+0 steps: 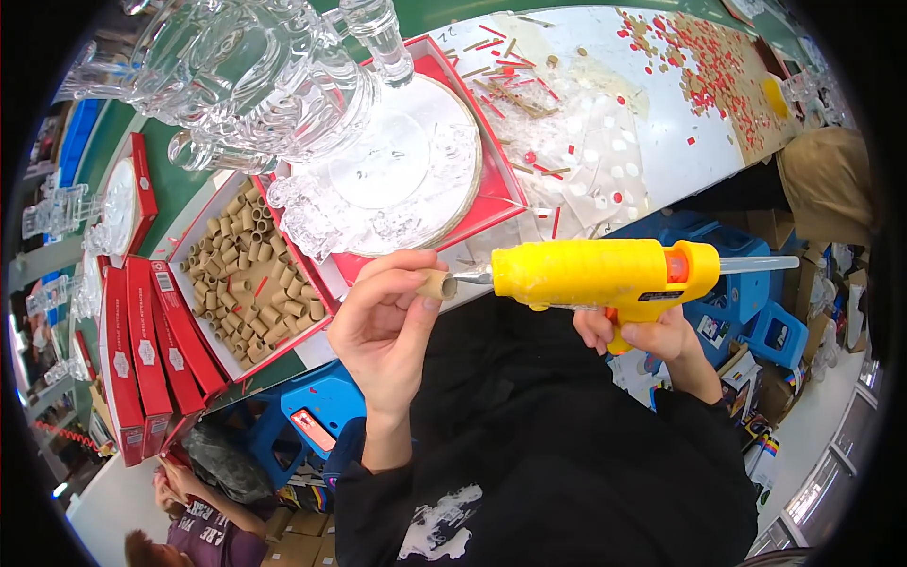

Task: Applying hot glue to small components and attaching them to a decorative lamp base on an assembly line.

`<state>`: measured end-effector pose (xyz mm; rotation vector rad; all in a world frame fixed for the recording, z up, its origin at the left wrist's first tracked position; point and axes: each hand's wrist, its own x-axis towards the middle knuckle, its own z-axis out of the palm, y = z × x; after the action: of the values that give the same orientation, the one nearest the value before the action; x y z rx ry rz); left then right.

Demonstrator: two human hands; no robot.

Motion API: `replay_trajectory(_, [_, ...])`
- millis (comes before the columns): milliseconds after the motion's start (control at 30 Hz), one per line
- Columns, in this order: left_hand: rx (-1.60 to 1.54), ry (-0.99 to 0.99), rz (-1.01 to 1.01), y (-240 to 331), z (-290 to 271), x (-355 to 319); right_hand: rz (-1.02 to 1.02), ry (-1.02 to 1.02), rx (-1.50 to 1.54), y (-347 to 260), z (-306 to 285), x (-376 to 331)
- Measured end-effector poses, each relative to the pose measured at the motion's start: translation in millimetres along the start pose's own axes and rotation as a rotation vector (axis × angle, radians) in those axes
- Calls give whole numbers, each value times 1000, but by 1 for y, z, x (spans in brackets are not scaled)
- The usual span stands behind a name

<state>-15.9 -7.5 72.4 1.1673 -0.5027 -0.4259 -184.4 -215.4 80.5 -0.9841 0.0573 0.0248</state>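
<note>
Between the fingertips of my left hand (383,331) is a short brown cardboard tube (436,284), its open end turned to the right. My right hand (652,333) grips the handle of a yellow glue gun (581,272). The gun's metal nozzle (477,276) points left and meets the tube's open end, or nearly so. A clear glue stick (761,265) juts from the gun's back. Just beyond my left hand, a round white disc (397,161) with clear plastic pieces lies in a red box (496,175).
Many cardboard tubes fill a box (316,331) at the left, beside several upright red boxes (118,359). A large clear plastic figure (255,76) stands at the far left. Red and brown bits (690,76) litter the table (586,47). Blue stools (326,406) and another person (208,529) are nearby.
</note>
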Motion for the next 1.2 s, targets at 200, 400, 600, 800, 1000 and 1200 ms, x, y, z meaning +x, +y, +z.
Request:
replay_trajectory(200, [59, 36, 1, -1, 0, 0, 22, 14, -10, 1, -1, -3])
replay_trajectory(400, [-11, 11, 5, -1, 0, -1, 45, 2, 4, 3, -2, -7])
replay_trajectory(600, [32, 43, 4, -1, 0, 0, 63, -37, -46, -2, -1, -9])
replay_trajectory(800, [-11, 52, 5, -8, -4, 0, 14, 61, -173, -9, -9, -8])
replay_trajectory(1000, [-32, 80, -105, -7, -3, -2, -38, 510, -426, -15, -35, 20])
replay_trajectory(1200, [-60, 81, -199, -7, 8, -3, 355, 708, -702, -46, -101, 33])
